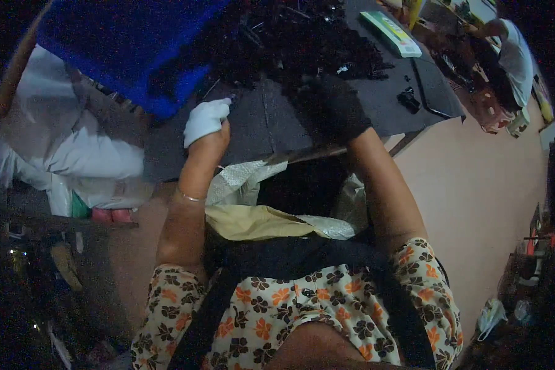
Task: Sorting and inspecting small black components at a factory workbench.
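My left hand, in a white glove, is closed over the near left part of the dark grey tabletop. Its fingers are curled together, and something small and dark may show at their tips; I cannot make it out. My right hand, in a black glove, reaches to the near side of a heap of small black pieces. Its fingers blend into the dark heap, so their pose is hidden. Below the table edge, between my forearms, hangs an open woven sack with a dark inside.
A bright blue sheet covers the far left. A green and white box lies at the far right of the table, with a small black piece nearer. Left stand white sacks. A person works at the far right.
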A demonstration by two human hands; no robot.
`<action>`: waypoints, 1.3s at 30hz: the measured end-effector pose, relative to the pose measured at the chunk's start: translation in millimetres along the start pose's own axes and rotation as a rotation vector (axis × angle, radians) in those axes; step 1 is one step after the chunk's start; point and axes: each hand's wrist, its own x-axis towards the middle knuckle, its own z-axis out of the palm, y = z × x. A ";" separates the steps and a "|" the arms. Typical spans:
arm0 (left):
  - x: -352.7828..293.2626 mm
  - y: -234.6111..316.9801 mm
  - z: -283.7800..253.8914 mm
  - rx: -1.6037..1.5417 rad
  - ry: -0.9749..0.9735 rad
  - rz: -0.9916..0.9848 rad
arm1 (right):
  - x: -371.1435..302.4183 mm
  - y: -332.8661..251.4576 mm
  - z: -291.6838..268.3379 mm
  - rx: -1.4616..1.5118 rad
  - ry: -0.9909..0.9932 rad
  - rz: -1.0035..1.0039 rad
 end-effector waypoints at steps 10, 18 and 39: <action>-18.3 49.8 -29.1 -0.481 0.009 0.001 | -32.0 -37.1 7.3 0.575 0.128 0.091; -25.0 70.8 -34.7 -0.481 -0.056 -0.006 | -42.4 -43.0 2.3 0.462 0.066 -0.138; -19.8 97.9 -15.7 -1.012 -0.060 -0.525 | -37.6 -21.9 -14.8 0.486 0.032 0.036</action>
